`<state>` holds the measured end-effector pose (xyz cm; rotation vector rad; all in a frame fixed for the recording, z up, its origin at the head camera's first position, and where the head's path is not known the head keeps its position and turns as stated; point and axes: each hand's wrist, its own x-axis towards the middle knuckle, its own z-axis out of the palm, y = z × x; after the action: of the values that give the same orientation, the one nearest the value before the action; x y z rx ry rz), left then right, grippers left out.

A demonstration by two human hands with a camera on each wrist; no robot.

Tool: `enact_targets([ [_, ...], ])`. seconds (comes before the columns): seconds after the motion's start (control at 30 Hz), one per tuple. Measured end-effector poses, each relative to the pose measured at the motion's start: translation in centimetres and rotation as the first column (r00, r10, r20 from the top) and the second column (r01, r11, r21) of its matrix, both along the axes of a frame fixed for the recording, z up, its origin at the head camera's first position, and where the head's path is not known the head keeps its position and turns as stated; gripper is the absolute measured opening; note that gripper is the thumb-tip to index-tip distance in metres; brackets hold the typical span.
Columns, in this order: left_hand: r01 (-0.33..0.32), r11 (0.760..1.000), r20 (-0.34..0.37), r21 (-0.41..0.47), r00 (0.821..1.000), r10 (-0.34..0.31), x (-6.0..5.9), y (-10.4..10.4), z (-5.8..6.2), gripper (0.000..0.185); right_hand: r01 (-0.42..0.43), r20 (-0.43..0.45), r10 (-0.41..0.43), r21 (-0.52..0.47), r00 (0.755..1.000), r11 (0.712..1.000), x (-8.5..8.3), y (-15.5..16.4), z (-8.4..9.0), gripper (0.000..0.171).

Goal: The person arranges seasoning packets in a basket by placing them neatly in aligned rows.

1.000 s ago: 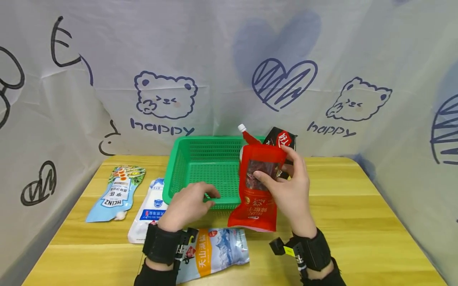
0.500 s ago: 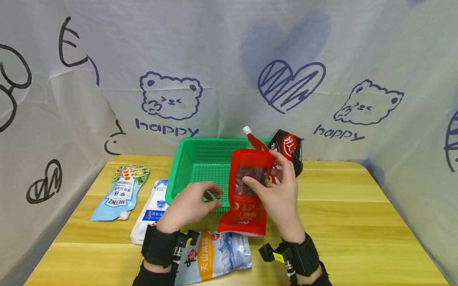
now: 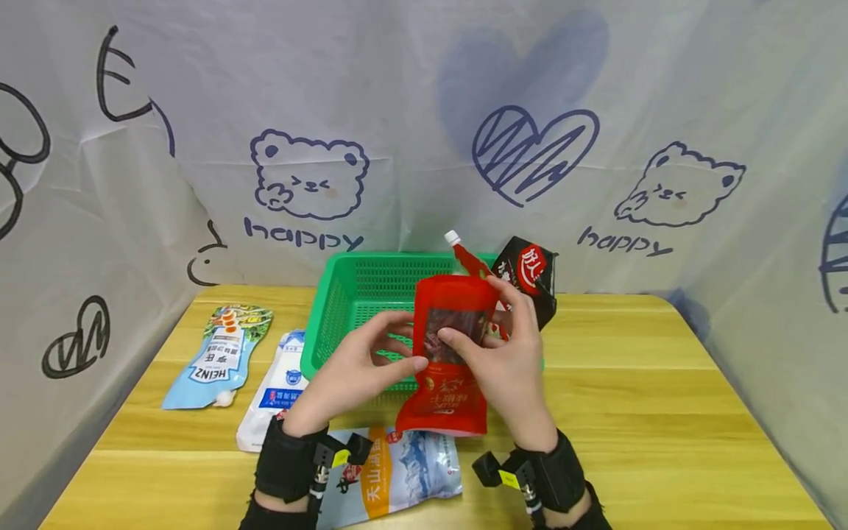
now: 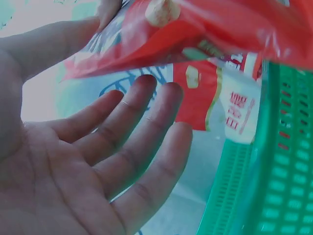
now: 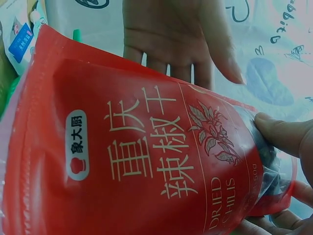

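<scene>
Right hand [image 3: 510, 361] grips the red dried-chili pouch [image 3: 447, 361] upright over the front rim of the green basket [image 3: 361, 302], thumb across its window. Left hand [image 3: 358, 372] is relaxed, fingers straight, thumb touching the pouch's edge. A salt bag [image 3: 397, 471] lies on the surface below; a Heinz pouch [image 3: 218, 357] and white bag [image 3: 274, 390] sit left, and a black packet [image 3: 530, 276] leans behind.

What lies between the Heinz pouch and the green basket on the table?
In the head view, a white bag with a blue label lies flat between the Heinz pouch and the green basket.
</scene>
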<state>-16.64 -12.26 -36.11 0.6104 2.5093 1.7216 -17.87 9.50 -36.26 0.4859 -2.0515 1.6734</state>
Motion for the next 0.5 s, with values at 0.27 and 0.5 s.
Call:
enact_targets([
  [0.27,0.007,1.000,0.011,-0.028,1.000,-0.007,0.02,1.08,-0.25,0.057,-0.004,0.008,0.004,0.043,1.000,0.999,0.58,-0.78,-0.06,0.082],
  [0.5,0.001,0.999,-0.021,-0.038,1.000,-0.002,-0.06,1.17,-0.38,0.056,0.010,0.007,-0.010,0.075,1.000,0.997,0.72,-0.84,-0.14,0.084],
])
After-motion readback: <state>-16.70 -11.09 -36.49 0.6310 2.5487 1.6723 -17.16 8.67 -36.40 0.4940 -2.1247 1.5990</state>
